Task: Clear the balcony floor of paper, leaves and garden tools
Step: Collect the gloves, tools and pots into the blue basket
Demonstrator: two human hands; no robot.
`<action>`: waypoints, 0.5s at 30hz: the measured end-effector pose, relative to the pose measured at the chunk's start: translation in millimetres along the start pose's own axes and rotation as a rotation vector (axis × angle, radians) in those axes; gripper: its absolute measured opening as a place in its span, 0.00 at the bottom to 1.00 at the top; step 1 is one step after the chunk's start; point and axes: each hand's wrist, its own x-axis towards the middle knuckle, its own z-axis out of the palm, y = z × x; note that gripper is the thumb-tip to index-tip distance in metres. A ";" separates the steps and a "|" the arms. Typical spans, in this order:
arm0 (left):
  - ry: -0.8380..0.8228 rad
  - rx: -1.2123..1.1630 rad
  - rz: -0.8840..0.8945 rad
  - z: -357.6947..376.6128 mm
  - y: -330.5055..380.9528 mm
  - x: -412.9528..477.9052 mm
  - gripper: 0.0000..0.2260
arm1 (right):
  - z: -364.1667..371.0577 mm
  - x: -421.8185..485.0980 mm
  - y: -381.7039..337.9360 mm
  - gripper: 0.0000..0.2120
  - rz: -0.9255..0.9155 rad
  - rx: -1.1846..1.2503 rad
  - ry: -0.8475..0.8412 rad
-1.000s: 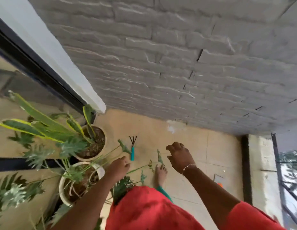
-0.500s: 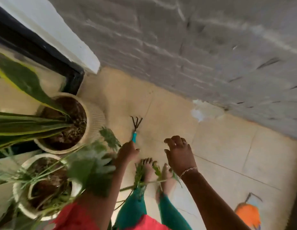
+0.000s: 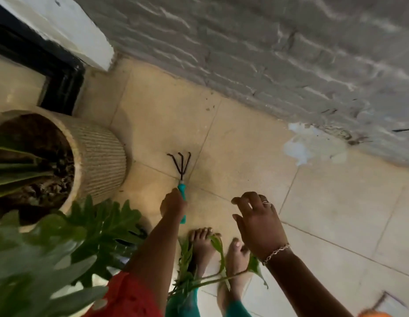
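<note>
A small hand rake (image 3: 182, 191) is pictured low on the tiled balcony floor (image 3: 244, 145). Its long axis runs away from the person, with black tines toward the grey wall (image 3: 267, 53) and teal handle nearest the body. The handle is grasped by the left hand (image 3: 172, 205), fingers apparently wrapped round it, near a ribbed plant pot (image 3: 102, 156). Whether the tines rest on the tiles cannot be told. The right hand (image 3: 260, 225) is held apart to the right, fingers loosely spread, nothing grasped. The lift is judged to fall to the left hand. Green leaves (image 3: 218, 244) are draped across the bare feet.
</note>
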 end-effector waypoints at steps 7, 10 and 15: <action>-0.046 -0.234 0.126 -92.6 19.9 -150.4 0.17 | -132.2 -48.4 -38.8 0.23 0.120 0.069 -0.023; -0.115 -0.399 0.175 -131.5 30.9 -230.2 0.14 | -200.3 -71.4 -54.0 0.23 0.170 0.131 -0.010; -0.198 -0.498 0.306 -190.7 46.8 -367.1 0.13 | -320.9 -115.0 -78.4 0.15 0.355 0.309 0.027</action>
